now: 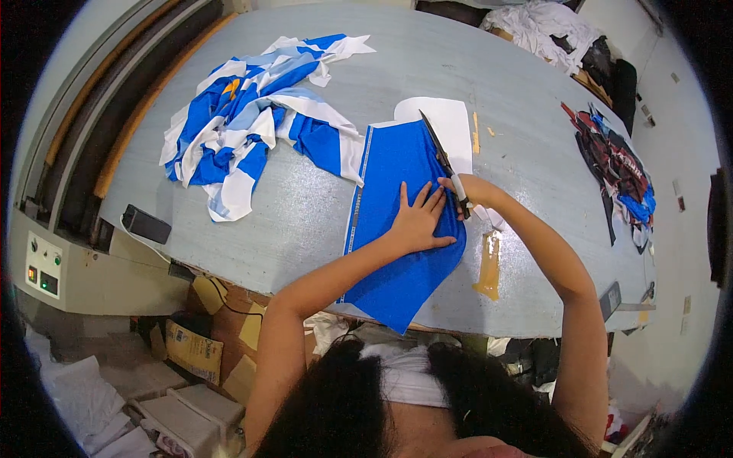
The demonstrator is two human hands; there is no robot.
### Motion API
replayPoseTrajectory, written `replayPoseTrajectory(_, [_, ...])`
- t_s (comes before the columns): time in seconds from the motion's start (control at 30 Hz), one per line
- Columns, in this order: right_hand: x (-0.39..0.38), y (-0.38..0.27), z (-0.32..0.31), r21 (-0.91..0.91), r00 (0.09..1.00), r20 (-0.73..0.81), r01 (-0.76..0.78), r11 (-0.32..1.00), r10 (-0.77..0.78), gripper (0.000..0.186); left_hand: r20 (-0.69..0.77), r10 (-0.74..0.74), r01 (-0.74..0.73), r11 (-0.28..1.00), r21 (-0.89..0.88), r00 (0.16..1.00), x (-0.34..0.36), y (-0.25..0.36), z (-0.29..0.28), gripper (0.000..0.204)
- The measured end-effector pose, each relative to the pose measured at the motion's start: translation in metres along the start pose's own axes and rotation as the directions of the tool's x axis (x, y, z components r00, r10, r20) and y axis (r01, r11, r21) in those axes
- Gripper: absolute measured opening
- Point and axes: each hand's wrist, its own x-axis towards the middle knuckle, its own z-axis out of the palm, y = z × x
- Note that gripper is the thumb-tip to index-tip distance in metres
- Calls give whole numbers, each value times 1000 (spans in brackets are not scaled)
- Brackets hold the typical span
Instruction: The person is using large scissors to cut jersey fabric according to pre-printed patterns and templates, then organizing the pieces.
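Observation:
A blue fabric panel [393, 267] with a white printed strip down its left edge lies on the grey table, its near corner reaching over the front edge. My left hand [422, 221] rests flat on it, fingers spread. In my right hand [475, 192] are long dark scissors [440, 153], held at the panel's right edge with the blades pointing away from me. Whether the blades are apart is hard to make out. Under the panel's far end, a white rounded sheet [450, 122] sticks out, either paper or cloth.
Blue and white fabric pieces [237, 130] are heaped at the left. Dark and red fabric scraps [615, 164] lie at the right edge. Brown tape [489, 267] marks the grey table [305, 252]. A black box-shaped object [146, 224] sits at the left corner, beside a machine [57, 263].

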Motion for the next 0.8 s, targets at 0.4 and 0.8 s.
replayPoseTrajectory(0.4, [-54,69,-6,337,985,-151,135,932,-88,48,71,-31,27,998,55,997,1,5,-16,85])
replayPoseTrajectory(0.8, [-220,170,60,697,976,-210,107,709,59,49,98,-90,78,990,119,991,-15,-56,-39,71])
